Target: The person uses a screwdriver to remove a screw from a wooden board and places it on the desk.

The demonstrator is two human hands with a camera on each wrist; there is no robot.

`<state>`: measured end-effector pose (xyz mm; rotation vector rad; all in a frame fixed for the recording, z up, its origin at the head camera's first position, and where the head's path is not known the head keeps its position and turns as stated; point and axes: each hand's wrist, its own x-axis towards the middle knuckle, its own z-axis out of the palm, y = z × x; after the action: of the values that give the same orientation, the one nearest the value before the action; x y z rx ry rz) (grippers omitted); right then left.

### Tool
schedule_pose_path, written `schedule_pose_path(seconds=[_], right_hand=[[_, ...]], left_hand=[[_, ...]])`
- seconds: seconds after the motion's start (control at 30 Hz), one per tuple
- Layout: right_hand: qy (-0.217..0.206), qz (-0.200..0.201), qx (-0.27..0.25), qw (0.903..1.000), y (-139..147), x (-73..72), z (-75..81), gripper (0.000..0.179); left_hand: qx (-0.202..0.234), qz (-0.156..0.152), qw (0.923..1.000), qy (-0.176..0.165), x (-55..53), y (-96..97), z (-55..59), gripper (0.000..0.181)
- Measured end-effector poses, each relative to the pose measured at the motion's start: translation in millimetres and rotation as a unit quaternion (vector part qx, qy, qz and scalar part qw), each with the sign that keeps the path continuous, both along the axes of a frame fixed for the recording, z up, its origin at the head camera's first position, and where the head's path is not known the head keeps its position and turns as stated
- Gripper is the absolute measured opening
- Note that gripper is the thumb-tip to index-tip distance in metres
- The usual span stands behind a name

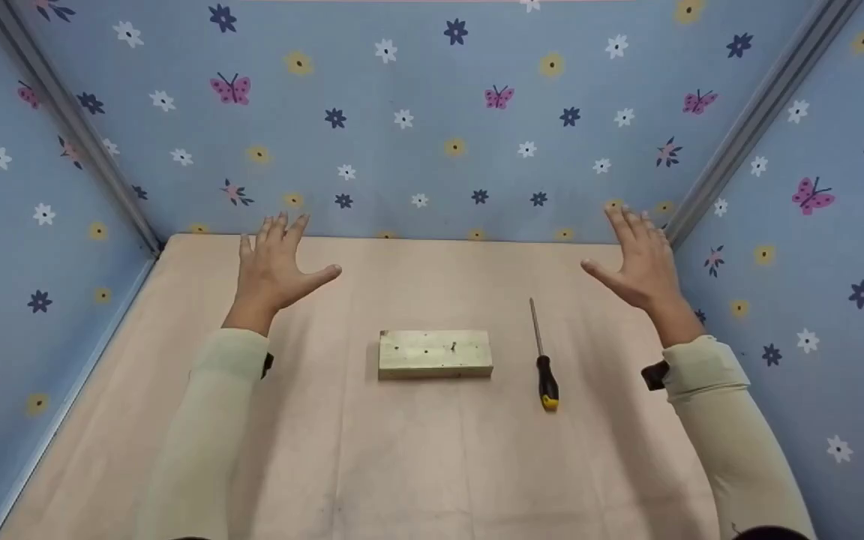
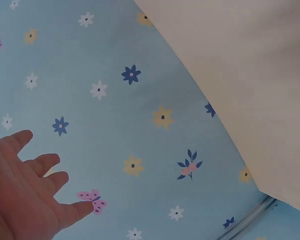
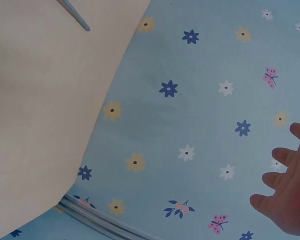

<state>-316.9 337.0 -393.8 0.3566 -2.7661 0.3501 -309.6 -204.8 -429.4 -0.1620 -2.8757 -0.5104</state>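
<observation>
A pale wooden block [image 1: 436, 354] lies on the table, with a small screw [image 1: 454, 346] standing in its top and a few dark holes beside it. To its right is a screwdriver [image 1: 546, 381] with a black and yellow handle, its shaft pointing toward the back wall. My left hand [image 1: 273, 264] is held up over the table's back left, fingers spread, touching nothing. On the other side my right hand [image 1: 638, 262] is raised in the same way, thumb out and holding nothing. In the right wrist view only the screwdriver's tip [image 3: 79, 16] shows.
A pinkish cloth covers the table [image 1: 402, 465]. Blue flowered walls [image 1: 417, 90] enclose it at the back and both sides. Grey metal strips [image 1: 76, 127] run up the back corners.
</observation>
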Motion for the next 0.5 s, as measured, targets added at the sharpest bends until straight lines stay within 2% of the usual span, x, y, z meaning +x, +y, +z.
schedule_pose_path(seconds=[0.17,0.3,0.5], right_hand=[[0.002,0.018,0.003,0.9998,-1.7,1.8,-1.9,0.09],[0.02,0.043,0.003,0.9989,-3.7,3.3,-3.2,0.086],[0.045,0.079,0.01,0.9958,-6.2,5.8,-7.8,0.079]], left_hand=[[0.006,-0.019,0.9998,0.002,4.0,8.9,0.5,0.102],[0.005,-0.025,0.9996,0.006,6.0,14.5,0.3,0.101],[0.001,-0.029,0.9996,0.007,9.3,17.7,-7.8,0.101]])
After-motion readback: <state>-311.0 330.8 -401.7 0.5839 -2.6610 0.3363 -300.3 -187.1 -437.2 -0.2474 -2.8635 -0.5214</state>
